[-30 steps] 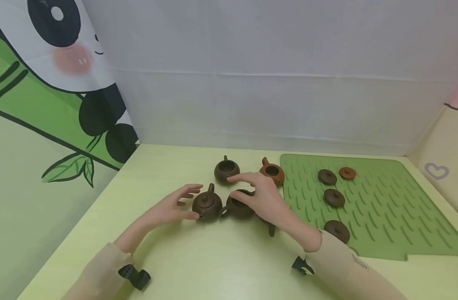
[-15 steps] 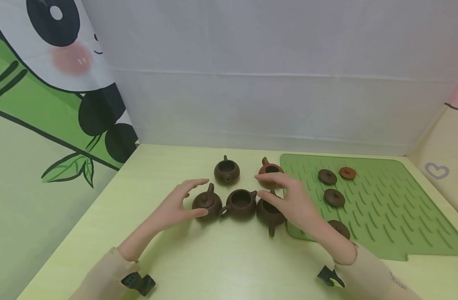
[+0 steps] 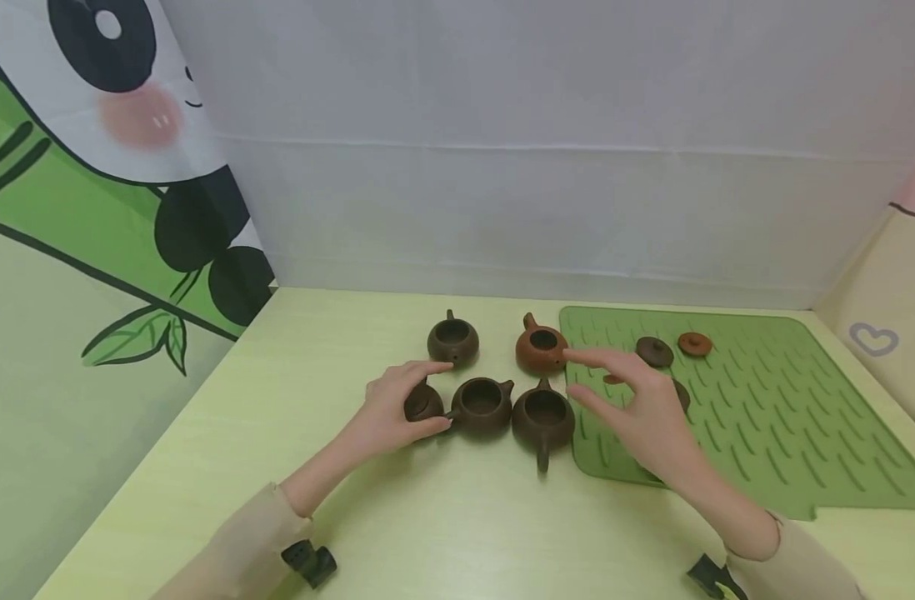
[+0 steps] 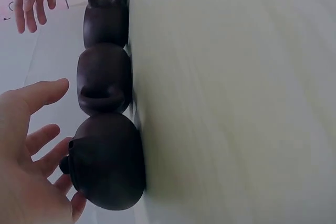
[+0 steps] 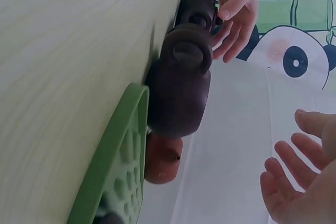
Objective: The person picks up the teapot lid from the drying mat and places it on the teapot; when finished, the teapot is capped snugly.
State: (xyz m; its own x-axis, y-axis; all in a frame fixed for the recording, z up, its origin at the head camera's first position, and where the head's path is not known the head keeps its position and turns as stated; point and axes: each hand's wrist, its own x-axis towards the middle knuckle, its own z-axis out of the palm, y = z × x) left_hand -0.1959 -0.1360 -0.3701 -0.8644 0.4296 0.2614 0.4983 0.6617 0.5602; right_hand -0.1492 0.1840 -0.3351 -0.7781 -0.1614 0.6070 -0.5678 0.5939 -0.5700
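Note:
My left hand (image 3: pixel 397 412) is over a dark brown lidded teapot (image 3: pixel 423 403), fingers spread and bent around its top without gripping it. In the left wrist view that teapot's lid knob (image 4: pixel 64 164) shows right at the fingertips. A dark teapot without a lid (image 3: pixel 482 408) stands beside it, then another lidless dark teapot (image 3: pixel 543 421) with its handle toward me. Over the left part of the green mat (image 3: pixel 772 433) hovers my right hand (image 3: pixel 645 408), thumb and fingers apart and holding nothing. It is nearest the reddish lidless teapot (image 3: pixel 540 350).
Farther back stands one more lidless dark teapot (image 3: pixel 453 342). On the mat lie a dark lid (image 3: pixel 655 352), a reddish lid (image 3: pixel 695 344) and another dark lid (image 3: pixel 682 395) partly behind my right hand. A white cloth wall (image 3: pixel 502 217) rises behind the table.
My right hand has moved right, from over the middle teapots to over the mat. My left hand has moved right, from beside the lidded teapot to over it. The teapots stay put.

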